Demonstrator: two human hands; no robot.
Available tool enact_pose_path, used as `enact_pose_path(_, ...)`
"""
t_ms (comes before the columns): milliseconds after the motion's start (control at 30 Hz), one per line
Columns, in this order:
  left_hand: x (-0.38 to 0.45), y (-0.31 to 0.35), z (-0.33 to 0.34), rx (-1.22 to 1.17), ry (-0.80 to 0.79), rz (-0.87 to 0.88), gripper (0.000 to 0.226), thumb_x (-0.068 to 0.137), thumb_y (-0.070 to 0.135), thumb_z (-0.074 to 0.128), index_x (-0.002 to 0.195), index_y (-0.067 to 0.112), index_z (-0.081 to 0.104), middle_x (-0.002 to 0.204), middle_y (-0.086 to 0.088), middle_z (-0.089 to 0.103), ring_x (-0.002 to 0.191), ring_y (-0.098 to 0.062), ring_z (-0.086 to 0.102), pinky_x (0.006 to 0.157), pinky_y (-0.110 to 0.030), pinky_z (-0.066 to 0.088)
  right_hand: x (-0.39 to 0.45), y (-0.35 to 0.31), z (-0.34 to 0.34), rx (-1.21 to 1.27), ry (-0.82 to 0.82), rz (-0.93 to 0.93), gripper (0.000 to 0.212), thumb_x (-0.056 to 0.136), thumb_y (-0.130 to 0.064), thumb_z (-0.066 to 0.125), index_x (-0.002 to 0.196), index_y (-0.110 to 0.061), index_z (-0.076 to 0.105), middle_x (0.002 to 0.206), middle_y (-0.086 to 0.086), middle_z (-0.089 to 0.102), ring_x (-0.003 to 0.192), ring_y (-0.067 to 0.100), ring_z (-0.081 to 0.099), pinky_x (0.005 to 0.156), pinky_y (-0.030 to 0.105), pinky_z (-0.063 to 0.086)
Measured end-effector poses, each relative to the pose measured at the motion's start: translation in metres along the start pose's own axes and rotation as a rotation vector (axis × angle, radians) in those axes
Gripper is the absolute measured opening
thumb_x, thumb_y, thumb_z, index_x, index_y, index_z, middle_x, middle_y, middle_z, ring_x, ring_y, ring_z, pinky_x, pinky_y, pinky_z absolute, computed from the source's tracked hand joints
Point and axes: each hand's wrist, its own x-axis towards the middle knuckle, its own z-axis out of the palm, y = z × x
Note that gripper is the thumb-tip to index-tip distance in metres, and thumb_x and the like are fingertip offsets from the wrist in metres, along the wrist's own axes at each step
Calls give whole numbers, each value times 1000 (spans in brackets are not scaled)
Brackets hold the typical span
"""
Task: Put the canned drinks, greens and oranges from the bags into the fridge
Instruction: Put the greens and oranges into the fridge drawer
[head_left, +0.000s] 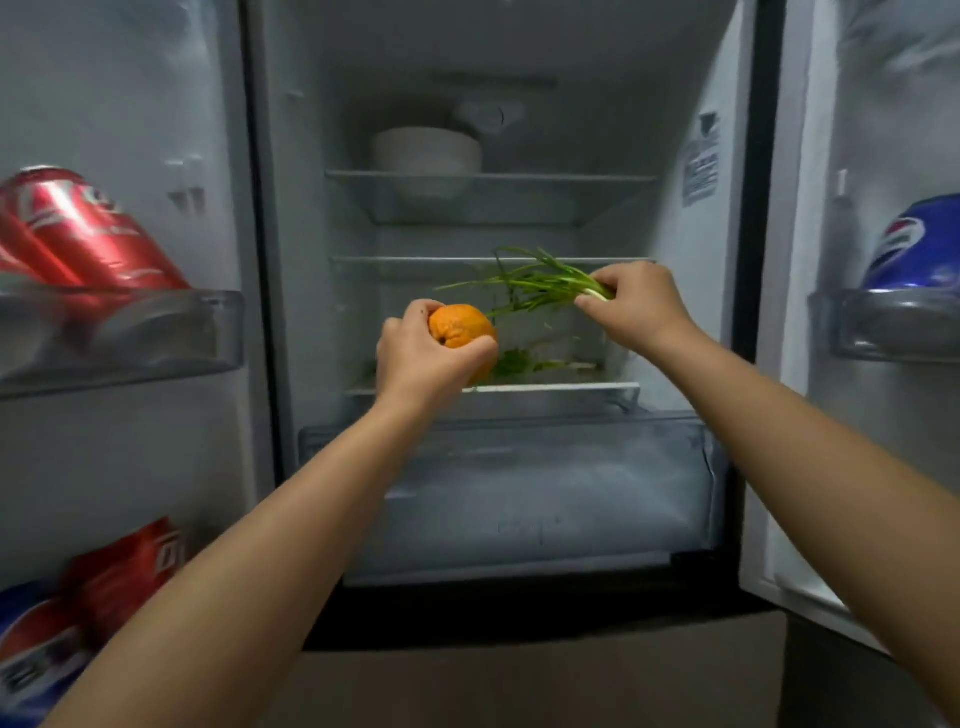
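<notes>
While the fridge (519, 130) stands open, its lower glass shelf (550, 387) serves as landmark: greens already lie on it. Right hand (641, 306), above that shelf's right part, pinches a bunch of greens (530, 283) by the stem end, long axis running leftward from the grip. Left hand (415, 353), nearer the shelf's front edge, grips an orange (460, 325).

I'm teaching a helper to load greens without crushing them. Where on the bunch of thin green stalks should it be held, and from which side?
Hold the bunch of thin green stalks at its pale root end, coming from the right, as the right hand does now. There the stems are gathered tight and firm, while the leafy tips fan out loosely leftward and would bend or slip. The left hand holds a round orange.
</notes>
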Motion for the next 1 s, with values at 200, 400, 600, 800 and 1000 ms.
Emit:
enact_pose_path(200,88,-22,46,70,39,-69,63,64,44,72,119,20,52,124,-9,52,112,-28,53,95,-40,50,86,43,76,-24,-187,-89,25,86,-20,58,95,1,68,78,16,56,87,32,57,67,26,32)
enact_pose_path(400,143,-44,58,246,53,-62,47,64,40,75,101,24,50,115,-6,54,99,-24,53,83,-36,51,151,61,148,-53,-431,-161,18,86,-14,56,76,-3,66,71,12,61,78,26,59,55,25,42)
enact_pose_path(600,175,-52,72,646,-45,-29,66,66,45,73,122,18,51,120,-12,51,111,-31,51,87,-36,47,191,62,208,-26,-431,-135,21,88,-14,53,72,-1,59,95,22,65,100,33,60,60,23,32)
enact_pose_path(800,194,-58,70,869,-189,60,65,73,46,70,128,21,46,123,-9,47,116,-28,44,86,-35,43,224,81,235,-225,-437,-17,38,96,-20,39,128,-2,48,133,21,52,121,35,50,98,38,42)
enact_pose_path(1000,209,-74,55,917,-211,84,66,72,43,73,128,20,48,122,-9,48,114,-28,47,89,-35,44,213,125,239,-844,-609,-51,52,94,-37,42,138,-10,36,147,13,37,133,31,39,109,47,32)
